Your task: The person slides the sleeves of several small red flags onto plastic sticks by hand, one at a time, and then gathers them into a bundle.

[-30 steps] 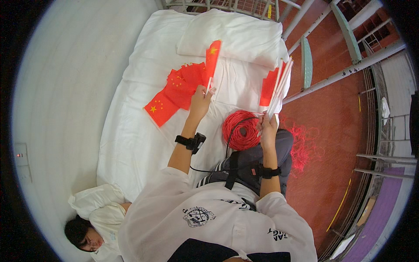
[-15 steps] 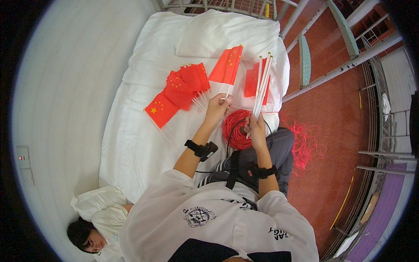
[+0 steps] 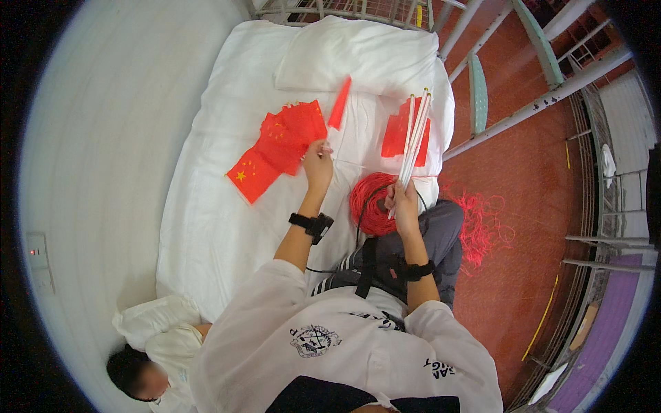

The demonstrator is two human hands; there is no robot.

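Note:
My left hand point(image 3: 317, 167) is closed in a pinch on a small red flag point(image 3: 340, 104), seen nearly edge-on; its stick is blurred. Just left of that hand, a fanned pile of red flags with yellow stars point(image 3: 275, 141) lies on the white bed. My right hand point(image 3: 403, 199) grips a bundle of thin white sticks point(image 3: 413, 141) with gold tips, pointing away from me. Behind the sticks, more red flag cloth point(image 3: 394, 138) lies on the sheet; whether it is attached to them I cannot tell. A coil of red cord point(image 3: 368, 199) rests beside my right hand.
A white pillow point(image 3: 351, 55) lies at the bed's far end. Red strands point(image 3: 475, 230) hang in a tangle past my knee at the right. A metal ladder with green steps point(image 3: 478, 96) stands right of the bed. Another person point(image 3: 175, 351) lies at the lower left.
My left hand has moved left with its flag, toward the pile, and the flag has turned to a narrow edge. My right hand with the sticks has hardly moved.

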